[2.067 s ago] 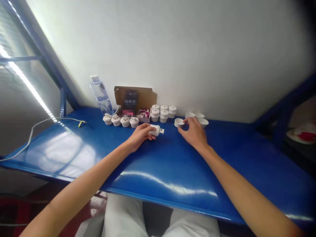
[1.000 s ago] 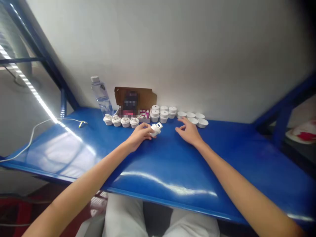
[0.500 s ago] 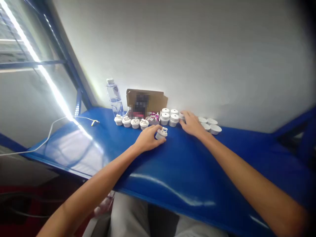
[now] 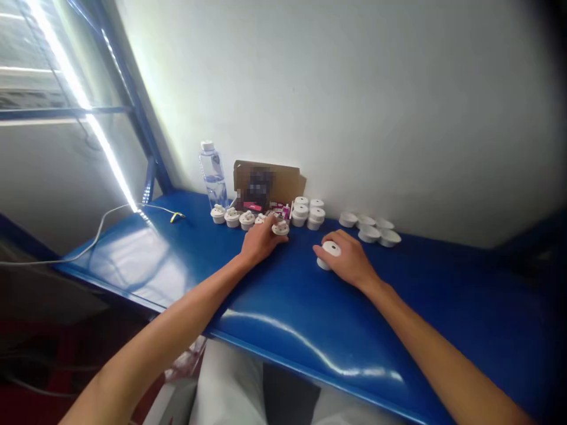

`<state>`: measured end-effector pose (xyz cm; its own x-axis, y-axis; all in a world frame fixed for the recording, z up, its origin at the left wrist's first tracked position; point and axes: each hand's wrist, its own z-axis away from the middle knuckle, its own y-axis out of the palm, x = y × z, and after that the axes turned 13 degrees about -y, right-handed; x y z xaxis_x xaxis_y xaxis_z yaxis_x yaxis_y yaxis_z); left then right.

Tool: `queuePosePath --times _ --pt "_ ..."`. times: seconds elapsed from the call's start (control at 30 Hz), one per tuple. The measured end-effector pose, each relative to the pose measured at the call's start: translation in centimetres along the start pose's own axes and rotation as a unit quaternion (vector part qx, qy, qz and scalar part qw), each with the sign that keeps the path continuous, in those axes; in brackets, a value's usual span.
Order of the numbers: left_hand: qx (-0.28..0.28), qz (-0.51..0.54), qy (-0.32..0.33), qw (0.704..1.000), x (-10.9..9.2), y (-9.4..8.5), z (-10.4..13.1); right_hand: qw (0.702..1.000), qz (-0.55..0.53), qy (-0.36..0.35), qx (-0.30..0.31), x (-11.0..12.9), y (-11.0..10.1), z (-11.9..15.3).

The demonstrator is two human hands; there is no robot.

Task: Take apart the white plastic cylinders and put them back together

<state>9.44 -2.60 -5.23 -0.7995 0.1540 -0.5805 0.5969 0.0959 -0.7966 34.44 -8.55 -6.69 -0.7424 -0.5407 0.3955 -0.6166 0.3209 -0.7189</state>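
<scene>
My left hand (image 4: 260, 241) is closed around a white round fitting (image 4: 280, 228) with raised parts on top. It sits at the right end of a row of similar white fittings (image 4: 233, 217), and the fingers partly cover one neighbour. Whether the held piece rests on the table I cannot tell. My right hand (image 4: 349, 257) grips a white round capped cup (image 4: 331, 249) with a dark hole in its top, over the middle of the table. Behind it, similar white capped cups (image 4: 316, 217) stand in a cluster. To the right lie several shallow white cups (image 4: 369, 234).
An open cardboard box (image 4: 287, 183) with small pink-and-white packets stands against the wall. Left of it is a clear water bottle (image 4: 214, 177). A white cable (image 4: 104, 221) crosses the left side of the blue table (image 4: 283, 301). A blue frame post (image 4: 133, 100) rises at the left.
My right hand has brought a capped cup from the cluster by the wall towards me. My left hand has carried its fitting back and left to the end of the row.
</scene>
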Motion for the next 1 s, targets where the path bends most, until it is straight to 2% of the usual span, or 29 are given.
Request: queuePosePath --times 0.1,0.23,0.33,0.47,0.57,0.7,0.8,0.87,0.93,1.0 --pt "-0.011 -0.016 -0.01 1.0 0.0 0.2 -0.1 1.0 -0.004 -0.006 0.002 0.4 -0.2 -0.2" --pt "-0.023 -0.001 -0.007 1.0 -0.2 0.4 0.1 0.999 -0.005 0.021 0.027 0.3 -0.5 -0.3" --pt "0.003 0.039 0.07 0.997 -1.0 0.8 1.2 0.998 -0.001 0.047 0.033 0.4 -0.5 -0.4" --pt "0.123 0.091 0.219 0.964 -2.4 1.2 3.0 0.989 -0.108 0.098 -0.004 1.3 0.2 -0.4" --pt "0.171 0.086 0.244 0.951 -3.0 1.3 3.7 0.968 -0.201 0.152 -0.015 2.2 0.6 -0.4" --pt "0.152 0.06 0.266 0.95 -3.3 0.9 4.1 0.948 -0.226 0.219 0.041 2.7 0.5 -0.4" --pt "0.148 0.086 0.239 0.956 -3.7 0.6 4.5 0.917 -0.283 0.277 0.05 2.7 0.5 -0.4" --pt "0.155 0.148 0.176 0.961 -4.0 0.8 4.5 0.907 -0.321 0.273 0.028 2.9 0.6 -0.4" --pt "0.172 0.242 0.075 0.952 -4.1 1.3 4.2 0.928 -0.315 0.199 -0.013 3.2 0.4 -0.4" --pt "0.202 0.342 -0.036 0.917 -3.9 1.7 3.4 0.965 -0.251 0.068 -0.033 3.4 -0.1 -0.6"
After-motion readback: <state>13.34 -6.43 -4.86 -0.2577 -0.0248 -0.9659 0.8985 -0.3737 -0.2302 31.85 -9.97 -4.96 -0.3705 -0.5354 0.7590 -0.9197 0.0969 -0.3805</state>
